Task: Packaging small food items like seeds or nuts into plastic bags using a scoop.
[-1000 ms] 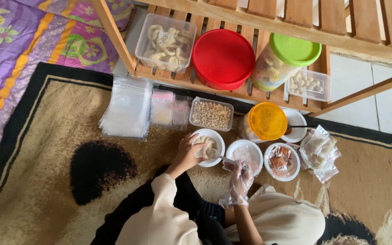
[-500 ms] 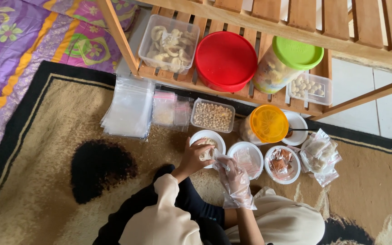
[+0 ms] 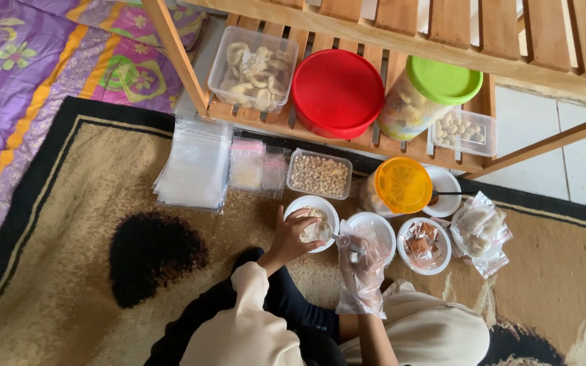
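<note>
My left hand (image 3: 294, 235) is bare and holds a small clear plastic bag (image 3: 319, 232) over a white bowl (image 3: 304, 202) of pale crumbs. My right hand (image 3: 361, 261) wears a loose clear plastic glove and grips a spoon (image 3: 342, 240) whose tip points into the bag's mouth. Just right of it sits a second white bowl (image 3: 378, 221), partly hidden by the glove, and then a third bowl (image 3: 408, 259) holding small filled packets.
A stack of clear bags (image 3: 194, 169), a tub of round nuts (image 3: 319, 174), an orange-lidded jar (image 3: 401, 184) and filled packets (image 3: 479, 230) lie on the carpet. The wooden shelf (image 3: 171, 57) holds a red-lidded tub (image 3: 337, 91), a green-lidded jar (image 3: 442, 78) and clear boxes.
My right hand carried the spoon left to the bag, then drew back slightly to the right. My left hand stayed over the bowl with the bag.
</note>
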